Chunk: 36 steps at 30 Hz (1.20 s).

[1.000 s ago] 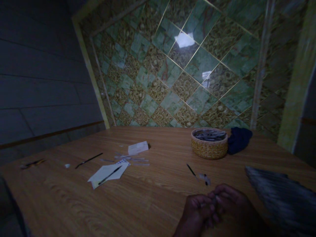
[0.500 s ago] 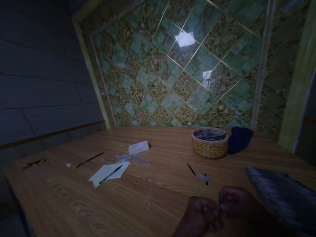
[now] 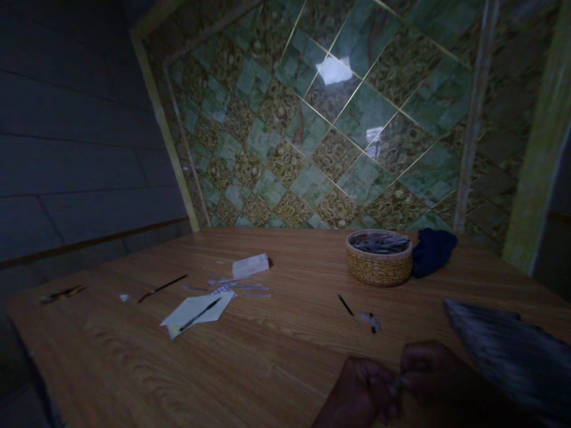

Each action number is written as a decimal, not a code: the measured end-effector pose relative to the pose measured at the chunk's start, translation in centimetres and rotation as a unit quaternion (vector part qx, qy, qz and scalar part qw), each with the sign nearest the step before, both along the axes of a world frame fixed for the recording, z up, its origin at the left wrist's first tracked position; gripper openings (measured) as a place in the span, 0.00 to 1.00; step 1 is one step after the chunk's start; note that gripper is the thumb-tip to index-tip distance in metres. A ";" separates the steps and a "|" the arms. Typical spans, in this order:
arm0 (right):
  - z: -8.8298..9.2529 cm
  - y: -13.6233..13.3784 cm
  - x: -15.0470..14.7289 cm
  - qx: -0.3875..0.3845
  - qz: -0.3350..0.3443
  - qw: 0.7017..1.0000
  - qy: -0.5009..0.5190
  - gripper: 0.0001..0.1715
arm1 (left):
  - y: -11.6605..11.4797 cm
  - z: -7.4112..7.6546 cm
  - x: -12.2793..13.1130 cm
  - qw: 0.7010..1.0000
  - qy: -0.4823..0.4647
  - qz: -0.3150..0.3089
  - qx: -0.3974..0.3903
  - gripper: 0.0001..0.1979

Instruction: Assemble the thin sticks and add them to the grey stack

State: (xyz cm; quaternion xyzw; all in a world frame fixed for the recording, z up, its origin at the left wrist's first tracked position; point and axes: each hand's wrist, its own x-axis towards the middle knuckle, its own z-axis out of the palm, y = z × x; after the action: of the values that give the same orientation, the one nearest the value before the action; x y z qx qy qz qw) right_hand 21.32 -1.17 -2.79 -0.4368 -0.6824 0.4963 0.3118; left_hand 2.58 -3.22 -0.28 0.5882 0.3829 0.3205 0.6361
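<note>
Low in the head view, my left hand [image 3: 359, 386] and my right hand [image 3: 430, 368] meet over the table, both with curled, pinching fingers. Between their fingertips sits a small, pale thing [image 3: 397, 381], too dark and blurred to name. Just beyond the hands lie a thin black stick like a pen refill [image 3: 345, 305] and a few small clear pieces with black ends [image 3: 372, 321]. To the right of my right hand is a wide heap of dark, slender pens or pen-like sticks [image 3: 513, 351].
A woven basket [image 3: 379, 270] full of pens stands at the back right, beside a dark blue cloth [image 3: 433, 252]. Leftward on the wooden table are a white box [image 3: 250, 265], paper strips [image 3: 254, 288], paper sheets [image 3: 191, 310] with a pen [image 3: 200, 315], and a black stick [image 3: 163, 288].
Both hands have shifted very slightly, my right hand a little to the right and down. They stay together around the small thing. Everything else on the table lies as before.
</note>
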 end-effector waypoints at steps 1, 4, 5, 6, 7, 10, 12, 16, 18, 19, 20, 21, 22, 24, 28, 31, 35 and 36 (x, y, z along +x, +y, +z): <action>0.1 -0.1 0.0 -0.001 0.001 1.000 -0.009 0.15 | 0.0 0.1 0.0 1.000 0.003 0.001 -0.002 0.14; 0.5 -0.4 -0.1 -0.010 0.003 1.000 -0.022 0.16 | -0.1 0.0 0.2 1.000 0.012 -0.001 -0.005 0.14; 0.7 -0.5 -0.2 -0.011 0.007 1.000 -0.026 0.17 | -0.1 -0.1 0.2 1.000 0.012 0.000 -0.006 0.15; 0.8 -0.6 -0.2 -0.009 0.010 0.999 -0.033 0.18 | 0.0 -0.2 0.2 1.000 0.009 0.002 -0.007 0.15; 0.8 -0.6 -0.2 -0.008 0.010 0.999 -0.042 0.19 | 0.0 -0.2 0.2 1.000 0.006 0.002 -0.007 0.16; 0.6 -0.9 -0.3 -0.010 0.000 0.997 -0.074 0.22 | 0.0 -0.5 0.2 1.000 -0.003 -0.002 0.001 0.17; 0.2 -1.0 -0.4 -0.017 -0.007 0.996 -0.086 0.24 | 0.0 -0.6 0.1 1.000 -0.007 -0.009 0.009 0.17; 0.3 -1.0 -0.3 0.002 -0.021 0.996 -0.087 0.23 | -0.1 -0.5 0.0 1.000 -0.001 0.003 0.019 0.13; 0.8 -0.8 -0.2 0.029 -0.015 0.997 -0.074 0.16 | -0.1 -0.4 0.0 1.000 0.007 0.008 0.023 0.12; 1.1 -0.8 -0.2 0.040 -0.010 0.997 -0.066 0.13 | -0.1 -0.3 0.0 1.000 0.010 0.010 0.026 0.12; 1.4 -0.8 -0.2 0.046 -0.004 0.997 -0.060 0.11 | 0.0 -0.3 0.0 1.000 0.012 0.012 0.027 0.12; 1.7 -0.8 -0.2 0.047 -0.001 0.997 -0.057 0.10 | 0.0 -0.4 0.0 0.999 0.012 0.014 0.026 0.12; 1.9 -0.9 -0.3 0.046 0.000 0.997 -0.059 0.11 | 0.0 -0.4 0.0 0.999 0.011 0.014 0.028 0.13; 2.2 -1.1 -0.6 0.043 -0.005 0.996 -0.080 0.13 | 0.1 -0.6 0.0 0.999 0.005 0.008 0.035 0.13; 2.2 -1.4 -1.0 0.042 -0.032 0.993 -0.109 0.19 | 0.2 -0.7 0.0 0.999 0.005 0.003 0.042 0.13; 1.8 -1.1 -0.7 0.046 -0.014 0.996 -0.078 0.17 | 0.0 -0.2 0.0 0.999 0.015 0.018 0.034 0.15; 0.5 -0.4 -0.4 0.029 0.007 0.998 -0.059 0.17 | -0.2 0.2 0.1 0.999 0.019 0.026 0.023 0.16; 0.2 -0.3 -0.4 0.033 -0.004 0.997 -0.070 0.19 | -0.2 0.2 0.1 0.999 0.018 0.023 0.019 0.17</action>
State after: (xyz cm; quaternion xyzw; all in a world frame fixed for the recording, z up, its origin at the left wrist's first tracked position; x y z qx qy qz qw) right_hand 20.90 -1.51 -2.60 -0.4622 -0.7169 0.4407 0.2796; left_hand 2.64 -3.39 -0.11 0.5967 0.4018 0.3314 0.6105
